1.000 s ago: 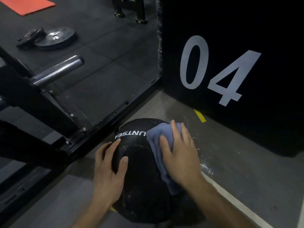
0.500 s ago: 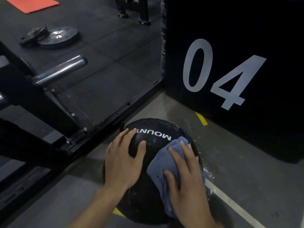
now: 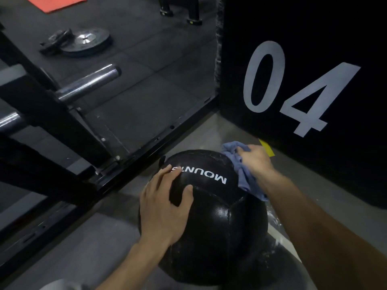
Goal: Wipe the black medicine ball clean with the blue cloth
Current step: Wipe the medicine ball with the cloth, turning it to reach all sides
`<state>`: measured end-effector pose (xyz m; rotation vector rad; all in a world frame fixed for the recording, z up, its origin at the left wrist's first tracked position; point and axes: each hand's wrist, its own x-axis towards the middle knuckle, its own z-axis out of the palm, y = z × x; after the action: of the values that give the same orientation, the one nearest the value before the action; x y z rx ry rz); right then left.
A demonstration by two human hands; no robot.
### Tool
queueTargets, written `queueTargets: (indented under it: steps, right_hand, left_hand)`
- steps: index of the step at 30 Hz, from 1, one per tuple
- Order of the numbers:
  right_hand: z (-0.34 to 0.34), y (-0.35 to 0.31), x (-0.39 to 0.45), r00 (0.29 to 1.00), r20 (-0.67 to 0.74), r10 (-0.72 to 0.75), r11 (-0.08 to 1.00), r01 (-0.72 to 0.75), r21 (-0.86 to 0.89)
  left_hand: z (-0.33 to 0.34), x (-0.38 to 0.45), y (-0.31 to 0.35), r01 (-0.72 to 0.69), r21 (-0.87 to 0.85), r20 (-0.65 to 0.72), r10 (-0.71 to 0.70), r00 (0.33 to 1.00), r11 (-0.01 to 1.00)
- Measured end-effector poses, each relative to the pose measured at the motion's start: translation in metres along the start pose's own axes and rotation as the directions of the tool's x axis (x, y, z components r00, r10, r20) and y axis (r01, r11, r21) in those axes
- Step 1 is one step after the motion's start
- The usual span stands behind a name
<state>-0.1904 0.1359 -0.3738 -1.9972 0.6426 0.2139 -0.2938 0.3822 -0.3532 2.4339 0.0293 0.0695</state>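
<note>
The black medicine ball with white lettering rests on the grey floor in the lower middle of the head view. My left hand lies flat on its upper left side, fingers spread, holding nothing. My right hand presses the bunched blue cloth against the ball's far upper right edge. Part of the cloth hangs down the ball's right side under my wrist.
A tall black box marked 04 stands close behind and to the right of the ball. A black rack frame with steel pegs runs along the left. A weight plate and an orange mat lie farther back.
My right hand slid the cloth from the ball's near right side up to its far upper right edge. The ball turned a little, and my left hand stayed on its left side.
</note>
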Motion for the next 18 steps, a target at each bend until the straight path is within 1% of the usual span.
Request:
queueTargets:
  steps: [2,5,6,8,10,11,12,15,18]
  right_hand:
    - [0.001,-0.005,-0.011,0.996,0.087,-0.03,0.999,0.033,-0.036]
    - [0.0,-0.011,-0.042,0.982,0.116,-0.146,0.989,0.149,-0.011]
    - [-0.001,-0.011,-0.053,0.973,0.107,-0.205,0.978,0.208,-0.019]
    - [0.002,-0.005,-0.069,0.947,0.042,-0.319,0.946,0.32,-0.049]
    - [0.005,0.001,-0.085,0.916,-0.033,-0.401,0.916,0.399,-0.049]
    - [0.006,0.005,-0.096,0.89,-0.057,-0.451,0.892,0.448,-0.063]
    - [0.007,0.009,-0.108,0.866,-0.049,-0.498,0.865,0.491,-0.106]
    - [0.02,0.021,-0.147,0.794,0.012,-0.607,0.776,0.596,-0.204]
    - [0.035,0.034,-0.172,0.68,0.045,-0.731,0.627,0.697,-0.347]
  left_hand:
    - [-0.001,0.002,-0.002,0.002,0.007,-0.003,-0.002,1.0,1.0]
    - [0.0,0.005,-0.002,-0.006,0.006,-0.031,0.006,1.0,1.0]
    - [0.001,0.005,-0.001,-0.007,0.008,-0.038,0.007,0.999,1.0]
    - [0.002,0.006,0.001,-0.009,0.01,-0.04,0.009,0.999,1.0]
    - [0.002,0.007,0.001,-0.017,0.011,-0.031,0.018,0.999,1.0]
    - [0.002,0.009,0.001,-0.023,0.008,-0.024,0.023,0.999,1.0]
    - [0.002,0.01,0.0,-0.027,0.006,-0.017,0.027,0.999,1.0]
    - [0.004,0.021,0.003,-0.042,0.005,-0.003,0.042,0.999,0.999]
    - [0.005,0.036,0.008,-0.05,-0.062,0.036,0.053,0.998,0.997]
